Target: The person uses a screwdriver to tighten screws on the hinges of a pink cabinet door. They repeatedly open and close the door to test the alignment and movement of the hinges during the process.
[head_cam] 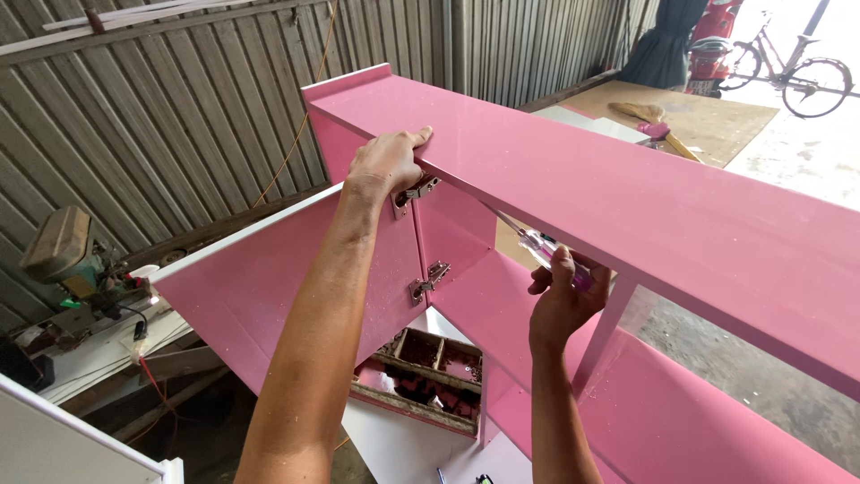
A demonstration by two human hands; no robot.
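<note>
Left hand [387, 164] grips top edge of pink cabinet [627, 193], fingers curled over the panel just above upper hinge [416, 192]. Right hand [562, 300] clamped on clear-handled screwdriver [548, 254], blade angled up toward that hinge. Lower hinge [430, 280] on open pink door [269, 287]. Compartmented wooden tray [421, 381] lies below.

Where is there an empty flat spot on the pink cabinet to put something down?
The long top panel of the pink cabinet is bare to the right of the left hand. The lower pink shelf right of the thin upright is bare too. It is crowded at the hinges, where the right hand holds a screwdriver, and at the wooden compartment tray below.
</note>
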